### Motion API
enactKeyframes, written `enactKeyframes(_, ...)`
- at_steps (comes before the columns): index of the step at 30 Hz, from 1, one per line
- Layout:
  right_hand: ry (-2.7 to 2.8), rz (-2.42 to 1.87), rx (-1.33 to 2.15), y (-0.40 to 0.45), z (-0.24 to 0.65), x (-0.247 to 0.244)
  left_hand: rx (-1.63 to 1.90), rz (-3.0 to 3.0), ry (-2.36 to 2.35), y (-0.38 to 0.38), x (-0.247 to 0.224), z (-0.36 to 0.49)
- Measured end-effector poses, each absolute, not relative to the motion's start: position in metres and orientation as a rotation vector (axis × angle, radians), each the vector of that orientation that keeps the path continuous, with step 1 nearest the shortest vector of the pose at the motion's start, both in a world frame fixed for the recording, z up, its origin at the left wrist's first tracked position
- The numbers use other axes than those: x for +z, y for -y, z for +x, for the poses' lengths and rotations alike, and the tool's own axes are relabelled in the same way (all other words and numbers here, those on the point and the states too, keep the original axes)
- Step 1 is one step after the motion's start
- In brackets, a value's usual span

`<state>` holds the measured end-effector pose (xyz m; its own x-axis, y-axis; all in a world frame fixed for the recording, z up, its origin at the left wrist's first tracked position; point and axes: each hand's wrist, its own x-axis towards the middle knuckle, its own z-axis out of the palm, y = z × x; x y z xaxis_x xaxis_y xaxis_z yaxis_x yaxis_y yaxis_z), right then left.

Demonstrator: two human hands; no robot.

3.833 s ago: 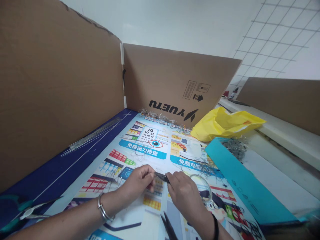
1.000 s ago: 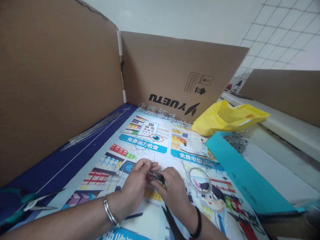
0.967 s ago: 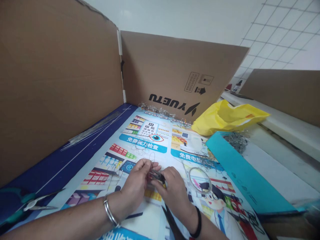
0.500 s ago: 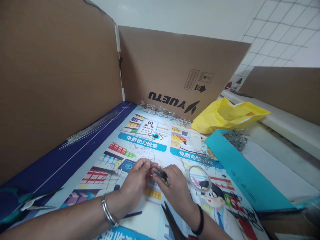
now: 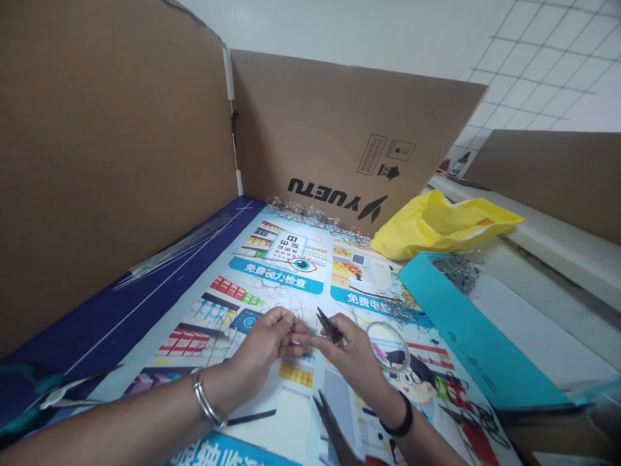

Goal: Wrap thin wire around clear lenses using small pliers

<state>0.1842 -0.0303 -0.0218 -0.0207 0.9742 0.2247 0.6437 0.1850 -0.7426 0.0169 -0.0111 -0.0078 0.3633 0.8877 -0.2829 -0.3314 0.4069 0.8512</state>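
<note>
Pliers now swung off left hand; right hand clamped around them. Left fingertips pinched on thin wire above poster.

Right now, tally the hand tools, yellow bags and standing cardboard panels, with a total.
Hand tools: 3 (pliers in the right hand, teal-handled tool, dark-bladed tool)
Yellow bags: 1 (bag)
Cardboard panels: 3 (left panel, back panel, right panel)
Total: 7
</note>
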Motion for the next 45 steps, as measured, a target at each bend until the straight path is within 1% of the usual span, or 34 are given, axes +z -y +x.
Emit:
enactKeyframes(4,1.631,-1.556,0.822,0.029,0.188,-0.022,0.860,0.818,-0.888,0.011,-0.009,0.016)
enactKeyframes(7,1.598,-1.521,0.896,0.027,0.190,-0.022,0.849,0.822,-0.866,0.011,-0.010,0.015)
enactKeyframes(18,1.523,-1.477,0.902,0.024,0.192,-0.017,0.810,0.804,-0.861,0.011,-0.009,0.017)
enactKeyframes(27,1.510,-1.451,0.907,0.022,0.195,-0.024,0.660,0.919,-0.865,0.015,-0.001,0.020)
enactKeyframes(36,1.504,-1.409,0.899,0.023,0.194,-0.021,0.693,0.864,-0.839,0.014,-0.002,0.019)
enactKeyframes(38,1.532,-1.433,0.851,0.024,0.194,-0.021,0.735,0.837,-0.827,0.014,-0.001,0.019)
enactKeyframes(40,1.586,-1.472,0.727,0.025,0.193,-0.021,0.800,0.823,-0.829,0.014,-0.001,0.019)
enactKeyframes(45,1.830,-1.430,0.233,0.028,0.190,-0.026,0.932,0.783,-0.819,0.011,-0.005,0.019)
